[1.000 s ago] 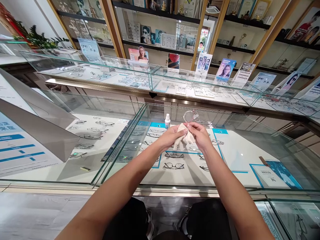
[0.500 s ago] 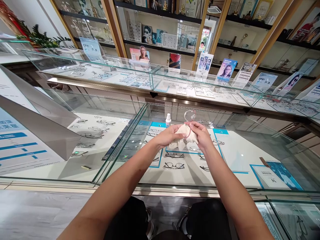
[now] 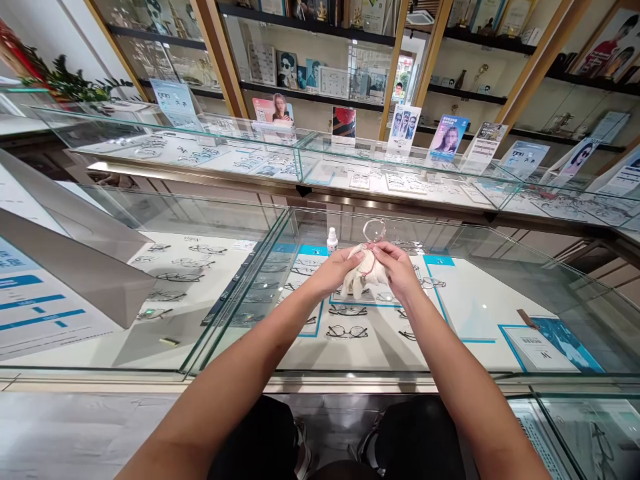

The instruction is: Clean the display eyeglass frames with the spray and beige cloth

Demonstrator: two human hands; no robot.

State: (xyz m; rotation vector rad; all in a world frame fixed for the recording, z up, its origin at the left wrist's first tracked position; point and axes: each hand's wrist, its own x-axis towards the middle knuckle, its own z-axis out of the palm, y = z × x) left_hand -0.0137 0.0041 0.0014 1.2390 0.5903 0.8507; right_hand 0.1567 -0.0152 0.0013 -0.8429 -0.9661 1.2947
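Observation:
Above the glass counter, my two hands hold a pair of glasses [image 3: 375, 231] with thin reddish rims, turned so one round lens stands above my fingers. The other lens lies against a crumpled cream cleaning cloth [image 3: 356, 283]. My left hand [image 3: 334, 272] is closed, pinching the cloth near the lower rim. My right hand [image 3: 399, 267] is closed too, fingertips at the middle of the frame, with cloth bunched beside it. A small white spray bottle [image 3: 333, 240] stands just beyond my left hand.
Several eyeglasses [image 3: 347, 331] lie inside the glass display case [image 3: 380, 375] beneath my arms. Large folded cards [image 3: 100, 267] stand at left. Behind runs a second glass counter [image 3: 220, 175] bearing upright cards [image 3: 403, 129], with shelves [image 3: 310, 92] beyond.
My hands and the glasses appear slightly further left and the cloth hangs differently, bunched lower below my left fingers. The whole view has shifted a little. Both hands keep their hold.

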